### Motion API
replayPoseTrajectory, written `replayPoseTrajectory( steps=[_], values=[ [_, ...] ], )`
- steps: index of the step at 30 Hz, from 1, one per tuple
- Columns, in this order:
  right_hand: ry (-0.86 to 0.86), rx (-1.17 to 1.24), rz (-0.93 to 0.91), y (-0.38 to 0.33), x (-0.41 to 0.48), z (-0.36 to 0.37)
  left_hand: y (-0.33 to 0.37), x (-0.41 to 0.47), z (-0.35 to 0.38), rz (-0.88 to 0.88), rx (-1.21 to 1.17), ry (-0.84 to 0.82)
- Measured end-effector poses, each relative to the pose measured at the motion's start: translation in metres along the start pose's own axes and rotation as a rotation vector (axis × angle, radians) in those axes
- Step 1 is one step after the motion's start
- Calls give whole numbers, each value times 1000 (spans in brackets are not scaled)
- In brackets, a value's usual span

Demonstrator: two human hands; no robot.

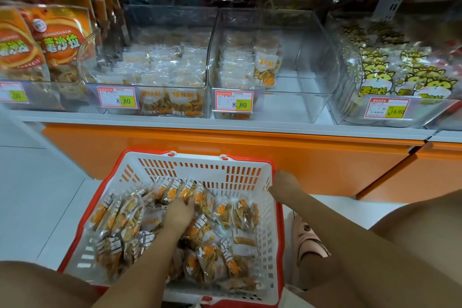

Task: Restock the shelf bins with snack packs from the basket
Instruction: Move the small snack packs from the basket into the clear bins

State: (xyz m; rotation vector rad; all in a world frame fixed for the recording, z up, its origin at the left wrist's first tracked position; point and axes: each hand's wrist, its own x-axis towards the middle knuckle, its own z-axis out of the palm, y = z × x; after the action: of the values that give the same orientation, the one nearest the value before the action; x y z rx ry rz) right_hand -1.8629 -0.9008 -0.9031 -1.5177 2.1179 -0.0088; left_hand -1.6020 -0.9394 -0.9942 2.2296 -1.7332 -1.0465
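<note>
Snack packs [140, 220]: heaped inside basket [200, 165], ready for picking. Half-empty bin [300, 97]: on shelf above and beyond basket, likely destination. Left hand [178, 214]: at basket centre, plunged into heap to gather; fingers [188, 204] bent downward, tips buried, grip on packs not discernible. Right hand [285, 181]: clasped over basket's right rim, thumb inside wall, probably steadying.

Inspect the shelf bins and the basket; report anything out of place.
Nothing spilled or damaged. One oddity: the right-hand 8.80 bin is bare on its right side, snack packs stacked only at its left. Packs in the basket lie jumbled.
</note>
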Motion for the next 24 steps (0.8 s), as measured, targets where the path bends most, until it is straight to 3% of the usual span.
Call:
replayPoseTrajectory(
  steps=[6, 12, 17, 22, 24],
  values=[
    [0, -4, -31, -1, 0, 2, 10, 4, -1, 94, 2, 4],
    [-46, 10, 22, -3, 5, -1, 19, 0, -18, 68, 77, 7],
    [-141, 79, 48, -11, 2, -12, 52, -8, -76, -18, -24, -212],
    [-22, -44, -19, -35, -14, -37, 84, -54, -161, 253, -158, -349],
    [-97, -10, -94, -49, -29, -60, 95, -74, -186, 349, -314, -340]
  ],
)
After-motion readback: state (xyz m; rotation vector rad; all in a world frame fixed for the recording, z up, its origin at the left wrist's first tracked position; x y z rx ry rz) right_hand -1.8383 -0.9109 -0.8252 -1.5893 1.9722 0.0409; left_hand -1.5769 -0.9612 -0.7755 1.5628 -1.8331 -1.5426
